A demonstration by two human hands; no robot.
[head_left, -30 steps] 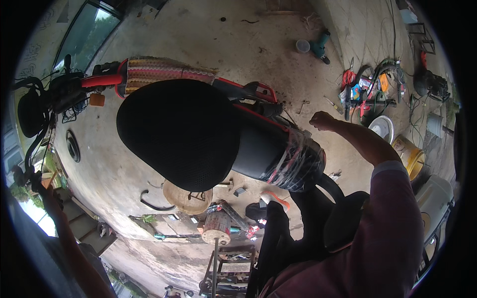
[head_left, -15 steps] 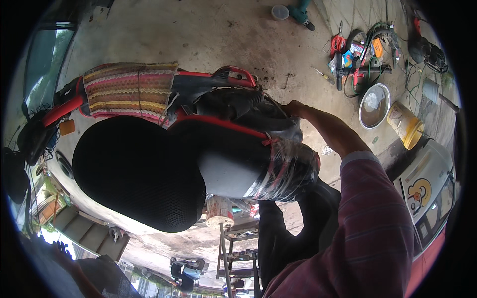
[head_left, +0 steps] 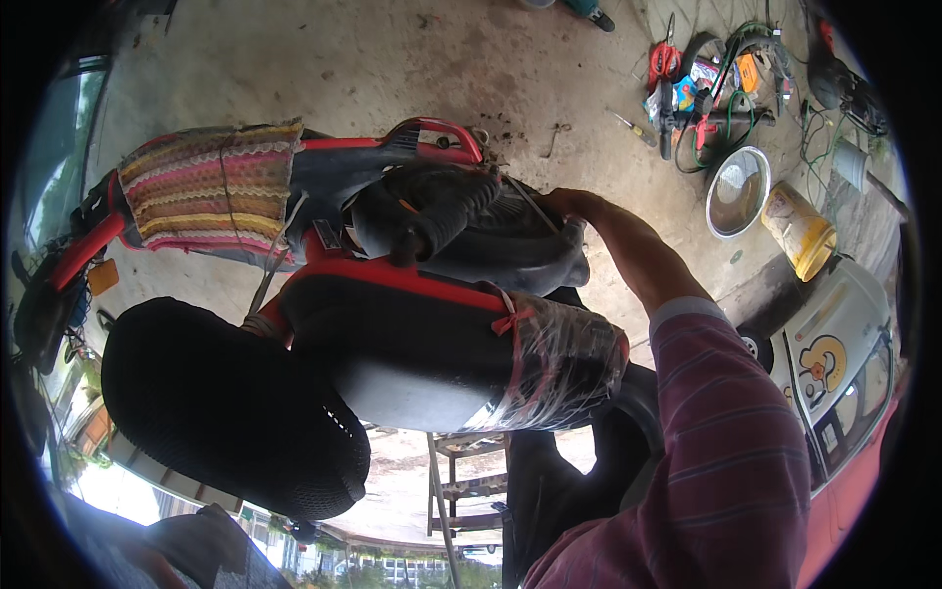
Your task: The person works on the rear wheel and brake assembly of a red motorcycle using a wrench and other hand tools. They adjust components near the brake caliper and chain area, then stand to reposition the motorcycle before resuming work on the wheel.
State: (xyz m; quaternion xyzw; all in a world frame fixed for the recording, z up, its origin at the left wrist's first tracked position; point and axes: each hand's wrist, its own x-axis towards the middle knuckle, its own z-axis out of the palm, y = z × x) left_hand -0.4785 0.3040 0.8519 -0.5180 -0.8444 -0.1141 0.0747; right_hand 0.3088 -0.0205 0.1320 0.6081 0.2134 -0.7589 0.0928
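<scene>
A red and black scooter (head_left: 446, 285) fills the middle, its side toward me. My right hand (head_left: 567, 203) reaches over its back end to the rear wheel (head_left: 491, 211), beside the tail of a black mudguard (head_left: 549, 263). The fingers are curled there; the tyre and mudguard partly hide what they grip. A ribbed black sleeve (head_left: 458, 216) lies between the wheel and the red frame. Clear plastic wrap and a red tie cover the back of the long black seat (head_left: 412, 344). A black mesh-covered pad (head_left: 231, 407) sits in front of it. My left hand does not show.
Striped cloth (head_left: 211, 187) covers the scooter's front section. Scissors (head_left: 665, 61), a screwdriver (head_left: 635, 129) and cables lie on the concrete at the upper right, near a metal basin (head_left: 738, 191) and a yellow-white bucket (head_left: 800, 231). A small white vehicle (head_left: 834, 334) stands at right.
My view has shifted, so the scooter sits lower and further left, with more of its rear wheel showing. My right hand stays at the wheel.
</scene>
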